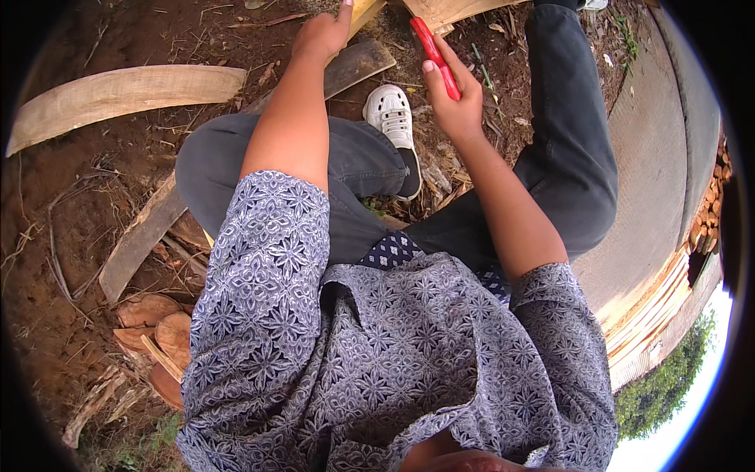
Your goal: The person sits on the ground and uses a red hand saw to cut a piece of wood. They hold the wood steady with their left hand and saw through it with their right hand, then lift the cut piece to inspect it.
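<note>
My right hand is closed around the red handle of a tool. Its working end runs toward a pale wooden board at the upper edge, and I cannot make out its kind. On the upper left, my left hand grips a yellowish wooden strip, thumb pointing away from me; its other fingers are mostly hidden. Strip and board come close together at the top of the picture, where both are cut off. What looks like sawdust lies on the soil between them.
A curved-looking pale plank lies at far left. A grey board passes beneath my left leg. My white shoe rests between the hands. Cut wood pieces are heaped lower left. At right stands a broad grey surface, with stacked wood beyond.
</note>
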### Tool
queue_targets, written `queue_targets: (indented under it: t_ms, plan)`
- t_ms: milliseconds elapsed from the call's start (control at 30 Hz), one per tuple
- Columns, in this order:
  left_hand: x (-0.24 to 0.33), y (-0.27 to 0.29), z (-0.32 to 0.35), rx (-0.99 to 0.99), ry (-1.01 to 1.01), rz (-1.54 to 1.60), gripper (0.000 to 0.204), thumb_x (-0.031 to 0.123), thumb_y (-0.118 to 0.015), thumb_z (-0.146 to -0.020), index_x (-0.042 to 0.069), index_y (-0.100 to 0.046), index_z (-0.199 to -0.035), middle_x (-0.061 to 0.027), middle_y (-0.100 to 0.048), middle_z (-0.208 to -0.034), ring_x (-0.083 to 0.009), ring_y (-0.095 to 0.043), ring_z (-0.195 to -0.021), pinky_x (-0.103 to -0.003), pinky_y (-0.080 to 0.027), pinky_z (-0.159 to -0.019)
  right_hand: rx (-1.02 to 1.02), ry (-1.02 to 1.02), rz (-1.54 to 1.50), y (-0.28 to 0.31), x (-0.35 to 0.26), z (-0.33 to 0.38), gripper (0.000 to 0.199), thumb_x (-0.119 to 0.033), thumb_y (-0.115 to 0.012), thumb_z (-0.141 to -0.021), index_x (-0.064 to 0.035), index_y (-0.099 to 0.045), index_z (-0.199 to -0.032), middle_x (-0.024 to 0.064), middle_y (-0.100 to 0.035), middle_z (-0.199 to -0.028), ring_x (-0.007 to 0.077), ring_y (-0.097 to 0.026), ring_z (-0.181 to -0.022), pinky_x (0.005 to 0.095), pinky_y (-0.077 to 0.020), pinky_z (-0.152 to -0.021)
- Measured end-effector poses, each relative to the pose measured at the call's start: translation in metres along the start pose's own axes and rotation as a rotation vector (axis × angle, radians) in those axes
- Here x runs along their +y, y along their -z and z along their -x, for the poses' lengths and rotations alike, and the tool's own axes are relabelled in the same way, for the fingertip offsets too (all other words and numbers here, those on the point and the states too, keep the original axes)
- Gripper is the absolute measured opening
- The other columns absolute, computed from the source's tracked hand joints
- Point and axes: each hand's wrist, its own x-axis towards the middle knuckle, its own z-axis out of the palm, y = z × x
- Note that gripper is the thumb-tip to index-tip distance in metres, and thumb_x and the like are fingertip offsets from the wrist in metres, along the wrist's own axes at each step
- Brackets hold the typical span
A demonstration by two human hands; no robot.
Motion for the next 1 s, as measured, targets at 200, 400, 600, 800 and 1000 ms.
queue_targets:
  t_ms: [200, 400, 600, 800, 1000]
  plan:
    - [-0.045, -0.015, -0.047, 0.124, -0.163, -0.226, 0.092, 0.078, -0.026, -0.098, 0.003, -0.073, -0.123, -0.0293, -0.066, -0.130, -0.0433, -0.062, -0.124, -0.054, -0.045, -0.106, -0.128, -0.135, 0.082, 0.021, 0.009, 0.008, 0.052, -0.025, -0.068, -0.101, -0.0059, -0.057, -0.148, 0.0048, -0.073, -0.105, 0.0063, -0.061, -0.088, 0.0256, -0.0509, -0.080]
    - [-0.049, -0.025, -0.059, 0.084, -0.154, -0.201, 0.101, 0.081, -0.024, -0.096, -0.003, -0.072, -0.123, -0.0340, -0.062, -0.133, -0.0448, -0.060, -0.128, -0.053, -0.043, -0.108, -0.083, -0.110, 0.352, 0.048, -0.082, 0.059, 0.050, -0.021, -0.068, -0.099, -0.0040, -0.059, -0.144, 0.0126, -0.074, -0.093, 0.0094, -0.065, -0.080, 0.0290, -0.0528, -0.076]
    - [-0.044, -0.025, -0.050, 0.078, -0.087, -0.159, 0.099, 0.080, -0.023, -0.097, -0.002, -0.072, -0.123, -0.0328, -0.062, -0.134, -0.0438, -0.060, -0.128, -0.052, -0.043, -0.108, -0.092, -0.038, 0.360, 0.039, -0.085, 0.051, 0.049, -0.022, -0.068, -0.097, -0.0039, -0.060, -0.142, 0.0207, -0.075, -0.096, 0.0230, -0.074, -0.085, 0.0337, -0.0555, -0.079]
    - [-0.047, -0.028, -0.045, 0.138, -0.143, -0.267, 0.100, 0.079, -0.019, -0.097, -0.001, -0.074, -0.120, -0.0246, -0.072, -0.120, -0.0420, -0.065, -0.120, -0.049, -0.046, -0.105, -0.022, -0.069, 0.343, -0.016, 0.003, -0.001, 0.053, -0.030, -0.070, -0.095, -0.0065, -0.061, -0.142, 0.0259, -0.074, -0.105, 0.0374, -0.074, -0.099, 0.0396, -0.0556, -0.088]
    - [-0.026, 0.004, -0.037, 0.070, -0.019, 0.187, 0.094, 0.075, -0.021, -0.101, -0.002, -0.073, -0.108, -0.0150, -0.075, -0.085, -0.0280, -0.074, -0.077, -0.044, -0.057, -0.081, -0.009, -0.138, 0.259, 0.029, -0.027, 0.032, 0.048, -0.028, -0.070, -0.100, -0.0048, -0.064, -0.141, 0.0005, -0.068, -0.088, 0.0051, -0.057, -0.074, 0.0259, -0.0488, -0.069]
